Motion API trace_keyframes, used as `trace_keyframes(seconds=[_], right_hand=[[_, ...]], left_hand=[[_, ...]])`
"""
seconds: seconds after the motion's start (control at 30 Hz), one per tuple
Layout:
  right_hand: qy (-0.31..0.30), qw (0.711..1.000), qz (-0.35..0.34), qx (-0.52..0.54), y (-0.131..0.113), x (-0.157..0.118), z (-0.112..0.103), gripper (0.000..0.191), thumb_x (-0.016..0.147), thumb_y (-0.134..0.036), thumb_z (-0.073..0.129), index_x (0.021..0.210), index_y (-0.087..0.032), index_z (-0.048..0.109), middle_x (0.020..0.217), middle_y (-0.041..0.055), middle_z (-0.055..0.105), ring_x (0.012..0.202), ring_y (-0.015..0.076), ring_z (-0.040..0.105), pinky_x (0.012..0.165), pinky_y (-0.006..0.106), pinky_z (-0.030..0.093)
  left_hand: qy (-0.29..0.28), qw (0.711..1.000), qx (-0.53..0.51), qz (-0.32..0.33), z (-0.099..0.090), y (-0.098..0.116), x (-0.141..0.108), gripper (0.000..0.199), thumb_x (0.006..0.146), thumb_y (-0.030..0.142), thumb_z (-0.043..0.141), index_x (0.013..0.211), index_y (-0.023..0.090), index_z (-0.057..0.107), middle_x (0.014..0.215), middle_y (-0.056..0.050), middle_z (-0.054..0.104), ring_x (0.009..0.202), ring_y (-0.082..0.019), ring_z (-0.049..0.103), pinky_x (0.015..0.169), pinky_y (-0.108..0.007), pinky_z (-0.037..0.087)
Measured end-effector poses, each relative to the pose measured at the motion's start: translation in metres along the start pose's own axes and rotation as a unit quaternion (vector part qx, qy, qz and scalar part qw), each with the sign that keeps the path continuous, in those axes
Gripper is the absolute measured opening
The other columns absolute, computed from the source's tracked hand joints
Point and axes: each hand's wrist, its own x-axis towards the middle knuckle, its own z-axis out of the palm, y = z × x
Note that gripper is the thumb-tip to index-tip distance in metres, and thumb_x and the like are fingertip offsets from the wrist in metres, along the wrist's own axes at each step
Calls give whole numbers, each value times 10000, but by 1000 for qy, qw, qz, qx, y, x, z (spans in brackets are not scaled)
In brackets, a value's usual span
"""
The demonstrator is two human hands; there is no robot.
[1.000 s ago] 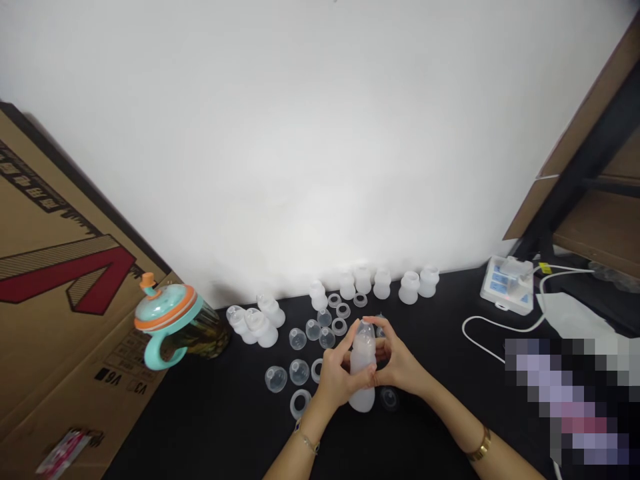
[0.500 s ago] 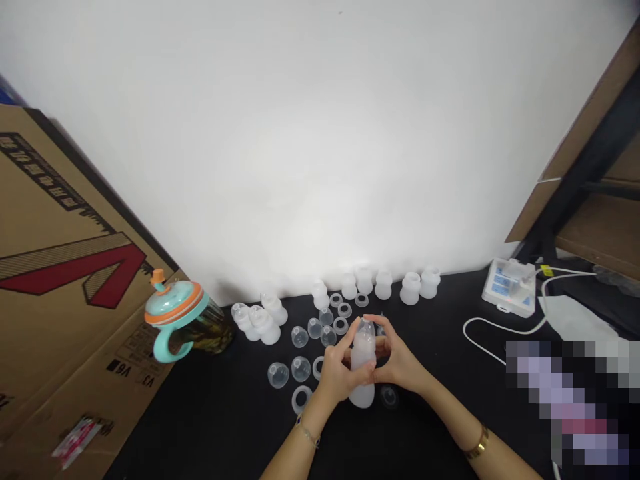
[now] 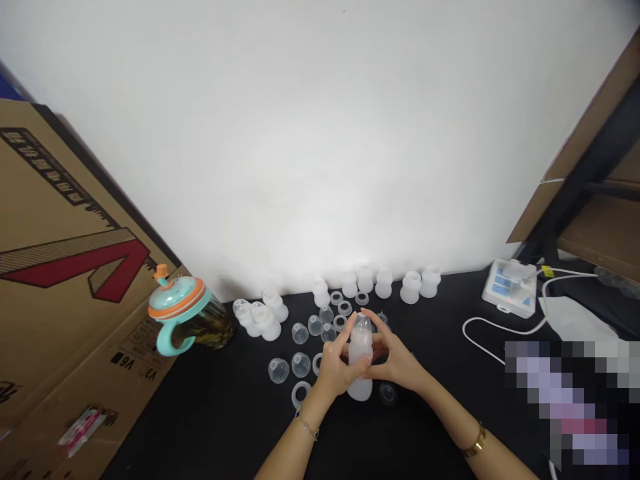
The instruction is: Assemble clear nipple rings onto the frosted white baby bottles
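Note:
A whitish translucent baby bottle stands between my hands, with a clear dome cap on top. My left hand wraps its left side, thumb across the front. From the right, my right hand grips it, with a fingertip near the top of the cap. Left of my hands lie several clear dome caps and a white ring. A clear nipple lies just right of the bottle's base. Behind my hands are more rings.
Open white bottles line the wall; several capped bottles stand at left. A teal-lidded jug is beside a cardboard box. At right are a power strip, a white cable and a blurred-out patch.
Both hands still hold the bottle, which has shifted slightly left and up in view. The fingers have moved a little at the cap. The camera view has shifted slightly.

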Motion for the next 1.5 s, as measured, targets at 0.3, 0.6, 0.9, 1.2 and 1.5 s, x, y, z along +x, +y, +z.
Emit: trace_keyframes(seconds=[0.3, 0.6, 0.9, 1.2, 1.5], right_hand=[[-2, 1000, -16, -21, -2, 0, 0, 1100, 737, -315, 827, 1555, -293, 91, 1046, 52, 726, 901, 240, 705, 705, 321, 554], [27, 997, -33, -69, -7, -3, 2, 1149, 733, -297, 822, 1555, -306, 19, 1166, 90, 693, 886, 240, 700, 690, 340, 553], [98, 987, -60, -114, 12, -3, 8, 840, 705, -389, 831, 1373, -288, 332, 1262, 126, 629, 777, 203, 683, 613, 323, 538], [73, 986, -33, -146, 5, -3, 6, 772, 786, -366, 763, 1421, -314, 327, 1302, 112, 627, 796, 196, 681, 631, 319, 548], [109, 972, -30, -205, 6, -2, 9, 618, 891, -408, 616, 1438, -327, 340, 1308, 91, 625, 761, 184, 678, 594, 317, 576]], left_hand=[[3, 1000, 25, 15, -1, 1, 0, 856, 787, 372, 686, 1527, 157, 314, 473, 89, 485, 435, -92, 336, 437, -195, 323], [24, 998, 56, 19, -2, 3, -1, 856, 791, 336, 679, 1536, 185, 287, 495, 94, 499, 444, -96, 380, 462, -195, 353], [69, 996, 48, 7, -3, 3, 1, 826, 815, 357, 653, 1534, 165, 294, 477, 106, 397, 452, -97, 295, 446, -200, 289], [51, 997, 62, -9, -5, 10, 3, 824, 831, 341, 629, 1547, 180, 253, 490, 109, 407, 439, -96, 321, 455, -201, 286], [216, 966, 144, -13, -27, 19, 9, 890, 851, 386, 641, 1557, 143, 158, 542, 82, 519, 480, -145, 503, 537, -246, 407]])
